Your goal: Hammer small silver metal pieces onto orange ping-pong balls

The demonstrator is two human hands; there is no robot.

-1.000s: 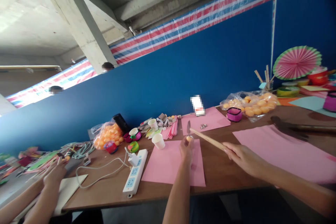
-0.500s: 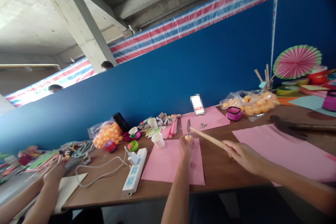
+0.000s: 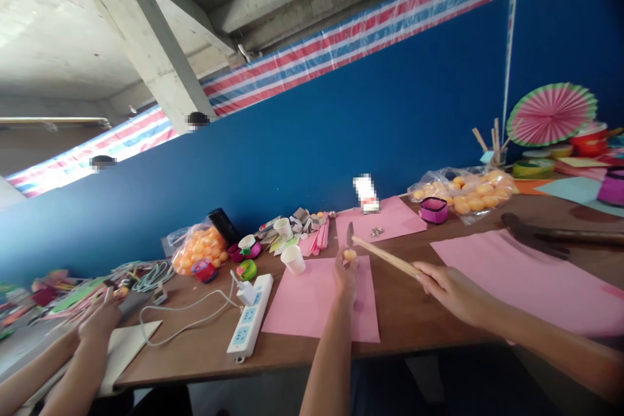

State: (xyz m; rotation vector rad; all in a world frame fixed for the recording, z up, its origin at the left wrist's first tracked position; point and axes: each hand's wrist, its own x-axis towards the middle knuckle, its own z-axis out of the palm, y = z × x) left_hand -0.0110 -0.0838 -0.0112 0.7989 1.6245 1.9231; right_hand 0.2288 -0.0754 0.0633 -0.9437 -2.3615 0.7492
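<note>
My left hand [image 3: 345, 278], over a pink paper sheet [image 3: 305, 302], has its fingers closed round a small orange ball [image 3: 350, 254] that looks like a ping-pong ball. A hammer [image 3: 387, 257] is in my right hand [image 3: 451, 291], gripped near the end of its pale wooden handle. Its dark head is just above and beyond the ball; whether they touch I cannot tell. Several small shiny metal pieces [image 3: 377, 233] lie behind the hammer on another pink sheet [image 3: 402, 216]. A white paper cup [image 3: 293, 260] stands left of my left hand.
A white power strip [image 3: 251, 318] with a plugged-in cable lies to the left. Bags of orange balls [image 3: 201, 248] sit along the blue partition [image 3: 312, 143]. Another hammer [image 3: 550, 234] rests at right beside a large pink sheet [image 3: 531, 279]. Another person's hands [image 3: 100, 318] work at far left.
The ball shows a little more between my left fingers, which have shifted slightly. The hammer has hardly moved.
</note>
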